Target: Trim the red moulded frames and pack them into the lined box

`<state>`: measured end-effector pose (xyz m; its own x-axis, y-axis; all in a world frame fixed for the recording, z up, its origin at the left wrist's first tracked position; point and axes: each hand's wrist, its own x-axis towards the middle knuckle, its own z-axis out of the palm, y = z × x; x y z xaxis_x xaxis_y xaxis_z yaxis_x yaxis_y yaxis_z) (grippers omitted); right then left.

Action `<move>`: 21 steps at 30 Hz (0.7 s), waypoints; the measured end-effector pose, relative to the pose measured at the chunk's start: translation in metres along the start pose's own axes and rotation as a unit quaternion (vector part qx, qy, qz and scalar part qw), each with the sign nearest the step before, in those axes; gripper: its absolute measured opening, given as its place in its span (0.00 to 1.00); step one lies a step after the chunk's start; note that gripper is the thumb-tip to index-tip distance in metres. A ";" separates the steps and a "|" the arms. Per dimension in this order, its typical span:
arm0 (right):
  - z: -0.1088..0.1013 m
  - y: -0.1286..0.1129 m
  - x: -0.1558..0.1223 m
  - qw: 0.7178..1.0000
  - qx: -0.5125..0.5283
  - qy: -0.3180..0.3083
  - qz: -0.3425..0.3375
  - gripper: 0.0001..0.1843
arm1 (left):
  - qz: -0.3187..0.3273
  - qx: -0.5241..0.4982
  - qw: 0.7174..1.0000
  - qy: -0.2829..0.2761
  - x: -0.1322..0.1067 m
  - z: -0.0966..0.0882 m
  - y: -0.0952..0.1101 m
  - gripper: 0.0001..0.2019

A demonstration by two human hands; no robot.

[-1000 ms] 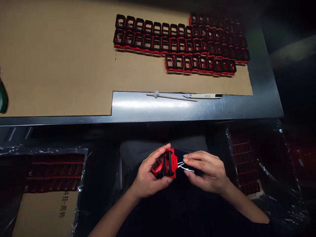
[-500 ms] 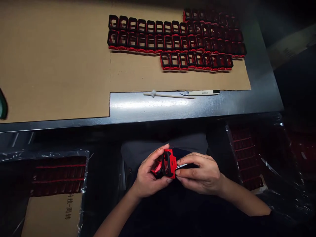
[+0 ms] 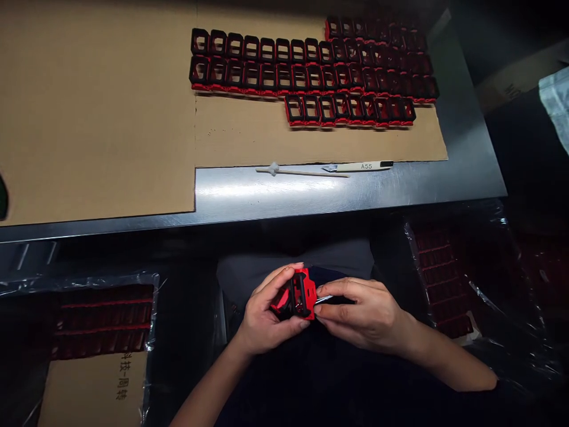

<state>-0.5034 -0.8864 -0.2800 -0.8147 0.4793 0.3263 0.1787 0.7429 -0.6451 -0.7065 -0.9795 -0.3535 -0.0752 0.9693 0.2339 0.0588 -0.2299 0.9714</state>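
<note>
Over my lap, my left hand point(image 3: 267, 317) grips a red and black plastic frame part point(image 3: 299, 295), thumb below and fingers over its top. My right hand point(image 3: 361, 313) is closed on a thin silvery tool point(image 3: 323, 299), whose tip touches the part's right edge. On the cardboard sheet point(image 3: 98, 118) at the back of the steel table point(image 3: 311, 193) stand several rows of the same red and black frame parts point(image 3: 306, 74).
A thin stick with a white blob point(image 3: 302, 172) and a white knife marked A55 point(image 3: 362, 166) lie at the cardboard's front edge. Plastic-lined boxes of red parts sit at the lower left point(image 3: 102, 320) and right point(image 3: 444, 284). A dark green object point(image 3: 2, 196) shows at the left edge.
My right hand has moved left and closed in on the part, bringing the tool's tip against its right edge. The view has shifted a little.
</note>
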 end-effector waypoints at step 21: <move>0.007 -0.005 0.008 0.996 0.081 -0.014 0.032 0.03 | -0.022 0.036 0.999 0.009 -0.002 -0.002 -0.004 0.37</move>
<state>-0.5149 -0.8894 -0.2795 -0.8201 0.5080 0.2634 0.1403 0.6247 -0.7681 -0.7083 -0.9808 -0.3574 -0.0976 0.9763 0.1932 0.1263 -0.1804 0.9754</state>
